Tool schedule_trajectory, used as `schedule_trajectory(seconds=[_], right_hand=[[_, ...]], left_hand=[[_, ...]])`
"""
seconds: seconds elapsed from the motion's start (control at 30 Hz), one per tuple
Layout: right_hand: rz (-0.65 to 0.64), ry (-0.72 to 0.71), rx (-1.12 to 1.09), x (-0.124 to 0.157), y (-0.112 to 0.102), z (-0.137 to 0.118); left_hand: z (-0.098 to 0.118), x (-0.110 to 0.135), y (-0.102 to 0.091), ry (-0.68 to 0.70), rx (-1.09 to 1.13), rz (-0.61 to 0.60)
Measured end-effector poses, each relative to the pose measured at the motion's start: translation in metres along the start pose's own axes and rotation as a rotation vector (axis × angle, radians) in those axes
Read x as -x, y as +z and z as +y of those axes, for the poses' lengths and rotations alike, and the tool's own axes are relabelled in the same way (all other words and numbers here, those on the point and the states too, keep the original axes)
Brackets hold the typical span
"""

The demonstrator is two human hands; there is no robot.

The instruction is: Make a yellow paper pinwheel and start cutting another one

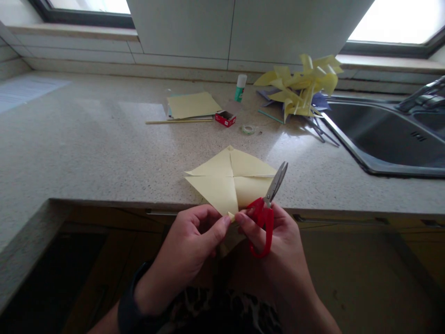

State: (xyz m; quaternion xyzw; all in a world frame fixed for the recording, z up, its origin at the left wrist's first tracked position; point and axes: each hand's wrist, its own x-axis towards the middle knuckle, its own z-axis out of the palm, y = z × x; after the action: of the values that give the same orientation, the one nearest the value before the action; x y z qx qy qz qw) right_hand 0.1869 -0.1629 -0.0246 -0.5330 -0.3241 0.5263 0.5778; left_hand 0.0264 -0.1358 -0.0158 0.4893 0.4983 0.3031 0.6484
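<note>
A square of pale yellow paper (212, 184), turned cornerwise and slit from its corners toward the middle, lies partly on the counter with its near corner past the front edge. My left hand (189, 243) pinches that near corner between thumb and forefinger, where a small bit of paper is bent up. My right hand (278, 248) has its thumb and finger closed at the same corner. Red-handled scissors (267, 204) hang in the right hand, looped round the thumb, their blades nearly together and pointing up over the paper's right part.
Behind the paper are yellow sheets (193, 105), a thin wooden stick (179, 122), a small red box (225, 118), a tape roll (248, 130) and a glue stick (240, 88). Yellow paper pinwheels (306, 88) are piled beside the sink (375, 134). The counter edge (167, 204) runs in front.
</note>
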Motion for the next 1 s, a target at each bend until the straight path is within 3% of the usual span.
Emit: schedule_trajectory(seconds=[0.57,0.87,1.0], right_hand=[[0.019,-0.024,0.120,-0.001,0.000,-0.008],[-0.346,0.166,0.165,0.002,-0.037,-0.012],[-0.451,0.274,0.191,0.010,-0.048,-0.010]], left_hand=[[0.006,-0.005,-0.001,-0.010,0.010,-0.005],[0.013,-0.005,0.000,-0.054,0.177,-0.018],[0.011,-0.006,0.002,-0.065,0.231,-0.008]])
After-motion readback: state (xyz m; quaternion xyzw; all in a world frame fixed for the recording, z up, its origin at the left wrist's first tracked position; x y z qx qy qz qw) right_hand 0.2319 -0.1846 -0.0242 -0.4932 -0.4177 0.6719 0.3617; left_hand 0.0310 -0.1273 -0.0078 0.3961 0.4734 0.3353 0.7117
